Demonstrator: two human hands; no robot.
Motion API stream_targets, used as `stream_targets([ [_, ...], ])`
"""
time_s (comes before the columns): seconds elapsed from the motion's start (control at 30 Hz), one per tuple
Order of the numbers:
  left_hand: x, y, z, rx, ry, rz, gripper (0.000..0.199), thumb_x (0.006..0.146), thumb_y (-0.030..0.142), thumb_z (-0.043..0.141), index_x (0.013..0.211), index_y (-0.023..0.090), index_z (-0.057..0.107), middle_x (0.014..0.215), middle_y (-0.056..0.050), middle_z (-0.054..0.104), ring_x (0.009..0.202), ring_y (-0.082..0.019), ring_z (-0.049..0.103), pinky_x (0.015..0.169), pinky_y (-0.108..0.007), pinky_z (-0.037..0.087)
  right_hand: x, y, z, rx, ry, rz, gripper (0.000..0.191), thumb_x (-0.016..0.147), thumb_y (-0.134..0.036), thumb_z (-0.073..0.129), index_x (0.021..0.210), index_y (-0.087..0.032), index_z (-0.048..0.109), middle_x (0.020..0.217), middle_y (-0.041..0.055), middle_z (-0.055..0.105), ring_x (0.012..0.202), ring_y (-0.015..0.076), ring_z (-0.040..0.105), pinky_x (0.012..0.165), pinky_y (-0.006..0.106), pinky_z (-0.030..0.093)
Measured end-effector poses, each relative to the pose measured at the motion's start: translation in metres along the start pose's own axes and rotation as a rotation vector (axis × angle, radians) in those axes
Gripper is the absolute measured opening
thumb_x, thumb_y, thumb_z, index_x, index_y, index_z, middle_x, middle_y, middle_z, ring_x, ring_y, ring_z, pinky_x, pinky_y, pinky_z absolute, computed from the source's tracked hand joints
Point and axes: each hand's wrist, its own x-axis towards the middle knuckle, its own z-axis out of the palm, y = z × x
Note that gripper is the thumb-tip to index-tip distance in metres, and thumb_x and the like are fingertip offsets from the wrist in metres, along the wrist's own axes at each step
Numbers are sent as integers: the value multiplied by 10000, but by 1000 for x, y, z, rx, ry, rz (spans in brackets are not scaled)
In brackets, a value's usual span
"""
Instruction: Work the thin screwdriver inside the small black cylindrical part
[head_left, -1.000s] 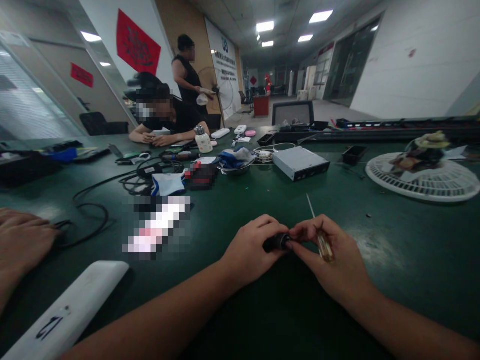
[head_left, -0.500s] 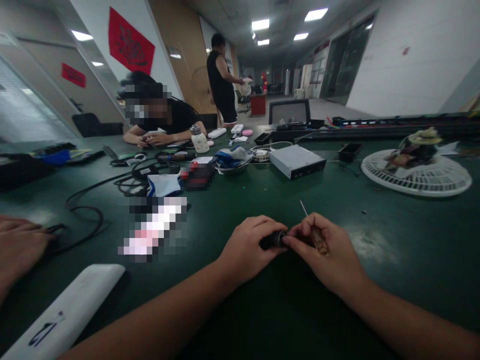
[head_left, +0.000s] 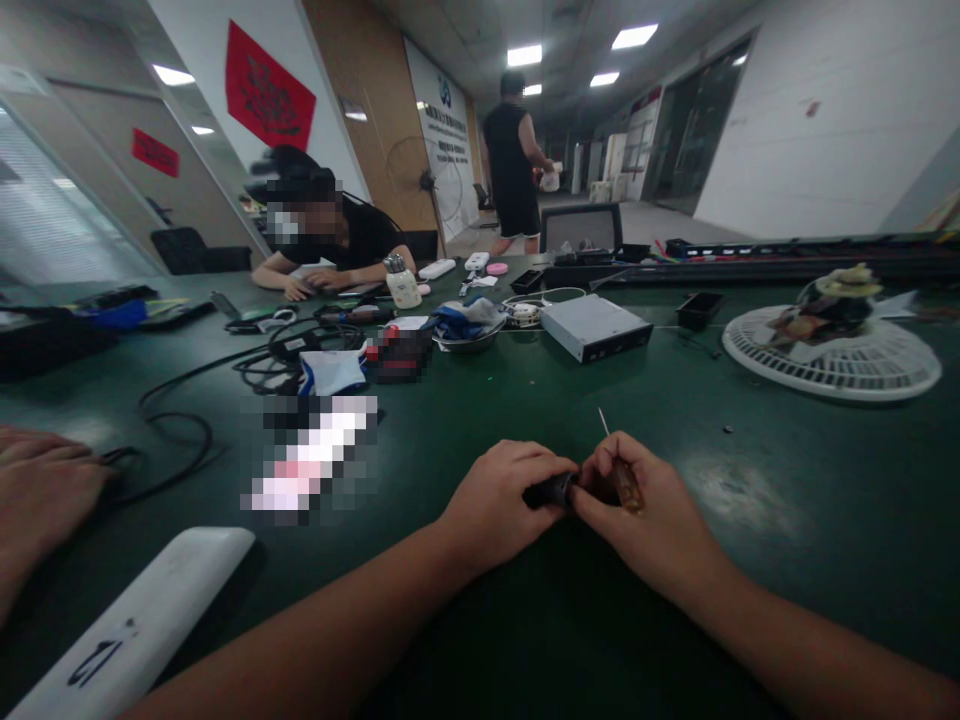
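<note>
- Small black cylinder (head_left: 547, 491): looks like hard plastic, so I'd guess it's light and stiff. The round sides could get a bit slippery, so wrapping your fingers around the body seems safer than a fingertip pinch.
- Screwdriver (head_left: 626, 487): amber handle with a skinny metal shaft. Looks light and easy to control, and the handle is the obvious place to hold it. I wouldn't lean hard on that thin shaft.
- Left hand (head_left: 502, 505): clamped around the cylinder, with the dark end sticking out toward the right hand.
- Right hand (head_left: 649, 515): holds the screwdriver, shaft pointing up and away, while its fingers (head_left: 592, 492) touch the cylinder's other end. So the hands are together, meeting at the cylinder.
- Location: both hands sit toward the front of the green surface (head_left: 787, 560), right of center. Can't tell if the cylinder touches it.
- Nearby: a white plastic bar (head_left: 135, 620) lies by the front edge, and a co-worker's hand (head_left: 41, 480) rests at far left beside a black cable (head_left: 176, 415).
</note>
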Motion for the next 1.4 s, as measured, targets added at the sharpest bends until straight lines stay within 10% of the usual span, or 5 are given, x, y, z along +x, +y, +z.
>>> stream_targets([
  [0.43,-1,1,2,55,0,16,300,802,230,733,1100,233,696,1056,-41,738,996,-240,661,883,-393,483,-4,-9,-1,-187,64,-51,234,775,-193,671,773,-241,442,788,10,702,643,173,660,547,286,475],
  [1.1,0,4,0,-34,73,13,299,809,273,792,1090,221,701,1065,-17,757,975,-211,686,873,-374,495,0,-7,-4,134,55,-57,313,789,-156,704,745,-241,406,817,5,716,763,174,683,673,298,534],
  [1.4,0,0,0,-61,40,76,247,807,161,766,1031,209,674,1026,3,743,954,-191,676,870,-346,485,0,-1,-4,-140,26,-60,248,820,-242,724,830,-233,477,763,-24,613,632,145,568,572,285,439],
])
